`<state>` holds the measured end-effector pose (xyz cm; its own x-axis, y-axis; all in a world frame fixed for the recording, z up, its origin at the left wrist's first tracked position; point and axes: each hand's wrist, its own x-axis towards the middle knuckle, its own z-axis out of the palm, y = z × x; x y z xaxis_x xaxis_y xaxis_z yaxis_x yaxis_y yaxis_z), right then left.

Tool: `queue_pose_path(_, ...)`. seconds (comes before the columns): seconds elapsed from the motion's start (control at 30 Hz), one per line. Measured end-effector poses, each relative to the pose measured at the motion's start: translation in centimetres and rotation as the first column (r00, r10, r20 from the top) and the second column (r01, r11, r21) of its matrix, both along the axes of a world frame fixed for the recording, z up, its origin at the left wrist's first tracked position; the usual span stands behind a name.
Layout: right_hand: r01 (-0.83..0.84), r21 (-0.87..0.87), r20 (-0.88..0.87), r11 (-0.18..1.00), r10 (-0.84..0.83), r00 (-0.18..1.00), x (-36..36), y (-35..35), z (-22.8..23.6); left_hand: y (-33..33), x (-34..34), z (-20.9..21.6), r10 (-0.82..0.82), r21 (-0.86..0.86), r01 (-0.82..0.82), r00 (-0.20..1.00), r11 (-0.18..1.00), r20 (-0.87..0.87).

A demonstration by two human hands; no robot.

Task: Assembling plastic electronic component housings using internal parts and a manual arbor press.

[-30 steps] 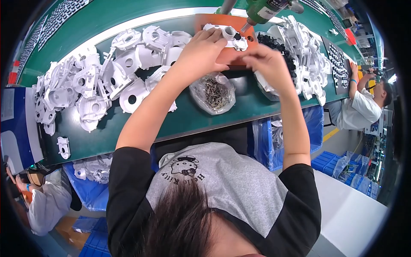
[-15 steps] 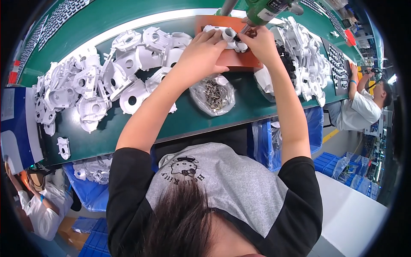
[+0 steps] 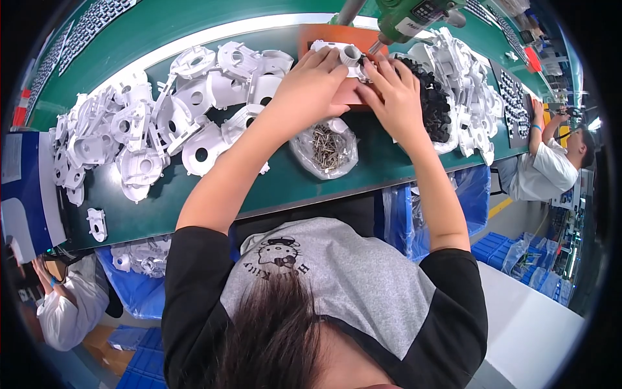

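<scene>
A white plastic housing [image 3: 328, 47] with a round collar sits on an orange fixture [image 3: 315, 34] at the far side of the bench. My left hand [image 3: 314, 85] is closed over its left side, fingers on top and thumb towards me. My right hand [image 3: 396, 97] grips the housing's right end, its fingers bent over the edge and partly hiding it. Just above the right fingertips is the metal tip of a green power screwdriver [image 3: 409, 21]. A small black piece shows by the collar, partly covered by my fingers.
White plastic parts lie heaped on the left [image 3: 139, 139] and right [image 3: 468, 97]. Black parts [image 3: 433, 104] fill a bag beside my right hand. An open bag of screws [image 3: 329, 148] rests near the bench edge. Blue bins [image 3: 476, 194] stand below; a co-worker [image 3: 547, 165] sits at far right.
My right hand has drawn back from the screwdriver tip to the housing's right end, its fingers less pinched. The tip now shows, and the bag of black parts is more exposed.
</scene>
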<state>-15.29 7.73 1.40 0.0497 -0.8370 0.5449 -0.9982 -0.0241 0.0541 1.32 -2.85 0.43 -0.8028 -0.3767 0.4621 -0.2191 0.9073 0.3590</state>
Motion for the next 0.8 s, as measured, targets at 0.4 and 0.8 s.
queue_pose_path(0.4, 0.366, -0.398, 0.887, 0.841, 0.455, -0.081, -23.2, -8.7, 11.5, -0.2, -0.3, 0.4, -0.009, -0.027, 0.012, 0.996, 1.0, 0.092)
queue_pose_path(0.8, 0.32, -0.522, 0.841, 0.791, 0.415, 0.347, -10.7, -14.3, 23.7, 1.7, -3.1, 2.6, 0.134, -0.073, -0.122, 0.969, 0.99, 0.207)
